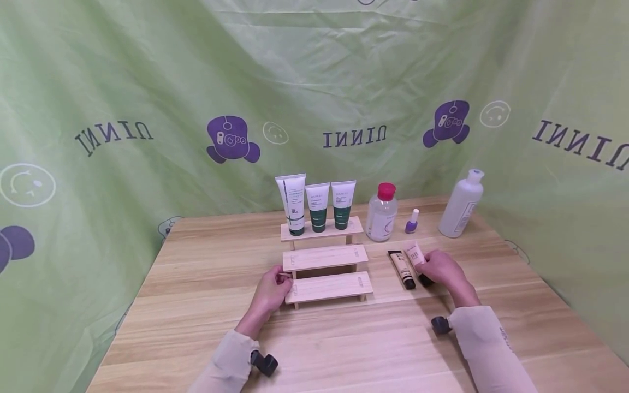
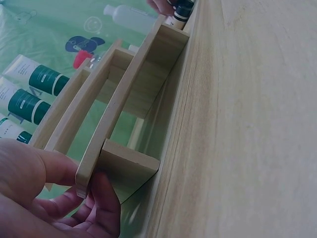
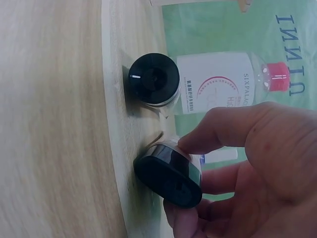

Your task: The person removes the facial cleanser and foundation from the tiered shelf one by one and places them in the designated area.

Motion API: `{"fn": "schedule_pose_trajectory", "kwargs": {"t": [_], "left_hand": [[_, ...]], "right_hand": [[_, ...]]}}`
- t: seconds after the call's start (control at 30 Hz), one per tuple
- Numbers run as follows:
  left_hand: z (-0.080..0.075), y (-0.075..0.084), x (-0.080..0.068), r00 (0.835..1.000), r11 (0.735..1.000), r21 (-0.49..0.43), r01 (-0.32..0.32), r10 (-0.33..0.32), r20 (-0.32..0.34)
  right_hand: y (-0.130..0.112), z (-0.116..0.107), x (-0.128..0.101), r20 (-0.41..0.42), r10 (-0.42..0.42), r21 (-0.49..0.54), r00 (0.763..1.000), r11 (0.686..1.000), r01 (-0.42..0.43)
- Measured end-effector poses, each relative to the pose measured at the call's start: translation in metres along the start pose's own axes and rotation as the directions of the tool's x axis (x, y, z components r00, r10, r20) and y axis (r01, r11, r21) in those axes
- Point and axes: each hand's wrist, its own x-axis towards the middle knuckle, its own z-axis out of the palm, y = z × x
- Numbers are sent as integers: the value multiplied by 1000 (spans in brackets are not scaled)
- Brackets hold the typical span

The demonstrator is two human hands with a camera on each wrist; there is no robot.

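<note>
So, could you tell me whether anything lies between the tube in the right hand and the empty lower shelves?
Only the other tube, lying on the table just left of the held tube in the right hand. Both lower shelves are bare.

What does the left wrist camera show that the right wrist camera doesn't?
Only the left wrist view shows the left hand gripping the left end of the stepped wooden rack, with three white and green tubes standing behind it.

Only the right wrist view shows the right hand pinching a black-capped tube close up, a second black-capped tube lying beside it, and the label of the pink-capped clear bottle.

Both show the wooden table and the green backdrop.
</note>
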Motion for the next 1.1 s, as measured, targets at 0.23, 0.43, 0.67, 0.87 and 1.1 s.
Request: {"fn": "schedule_pose_trajectory", "kwargs": {"t": [0.23, 0.43, 0.67, 0.87, 1.1], "left_hand": [[0, 1, -1, 1000, 1000, -10, 4, -4, 0], [0, 0, -1, 1000, 1000, -12, -10, 10, -1], [0, -1, 1, 1000, 1000, -12, 7, -7, 3], [0, -1, 1, 1000, 1000, -15, 12, -12, 3], [0, -1, 1, 1000, 1000, -6, 11, -11, 3]], "right_hand": [[2, -1, 1, -7, 8, -10, 1000, 1000, -8], [5, -2, 2, -14, 22, -36, 1000, 999, -22], [9, -2, 3, -20, 31, -51, 999, 998, -32], [9, -4, 1, -5, 42, -56, 999, 998, -42], [8, -5, 0, 1, 42, -60, 999, 997, -42]]}}
